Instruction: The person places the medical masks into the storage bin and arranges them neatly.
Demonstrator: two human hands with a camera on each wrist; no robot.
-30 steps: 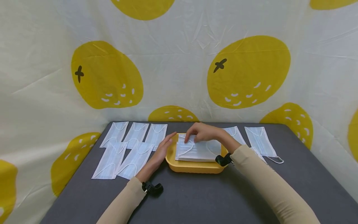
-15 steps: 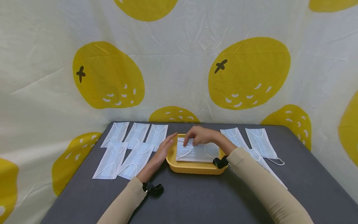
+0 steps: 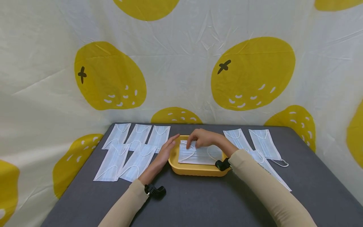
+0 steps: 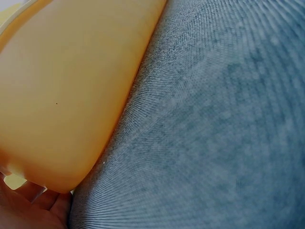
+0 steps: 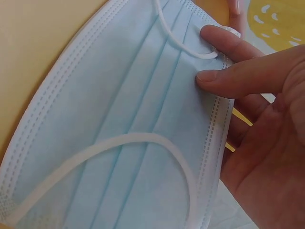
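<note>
Pleated mask (image 3: 199, 155) flat in smooth yellow tray (image 3: 195, 170); right hand (image 3: 204, 138) pressing.

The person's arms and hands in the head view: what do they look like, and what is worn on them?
Both arms wear long beige sleeves that end at the wrists, left sleeve and right sleeve. A small black device sits on each wrist, left device and right device. The left hand and right hand are bare, with no gloves and no rings visible on the fingers.
</note>
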